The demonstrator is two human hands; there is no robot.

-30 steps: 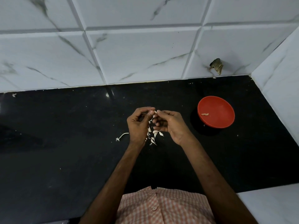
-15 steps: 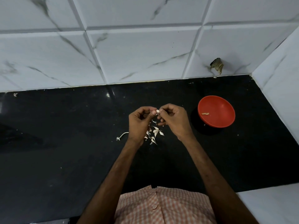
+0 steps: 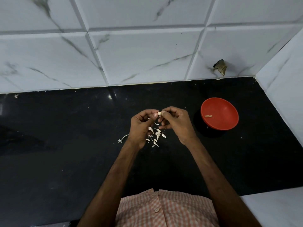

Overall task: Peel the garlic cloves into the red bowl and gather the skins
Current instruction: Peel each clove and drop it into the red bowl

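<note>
A small pale garlic clove [image 3: 159, 113] is pinched between the fingertips of my left hand [image 3: 142, 126] and my right hand [image 3: 176, 123], held above the black counter [image 3: 65, 145]. Under my hands lies a scatter of several white garlic skins [image 3: 156, 135]. To the right stands the red bowl [image 3: 229, 122] with one peeled clove [image 3: 208, 115] inside. The rest of both palms is hidden from me.
A thin white garlic stem [image 3: 123, 138] lies left of my left wrist. White marble tiles form the back wall and the right side wall [image 3: 287, 82]. A brown scrap [image 3: 220, 68] sticks to the wall near the corner. A white ledge [image 3: 275, 207] sits at the lower right.
Both hands have lifted slightly and turned the clove between the fingertips. A few more skin flakes lie on the counter. The bowl has not moved.
</note>
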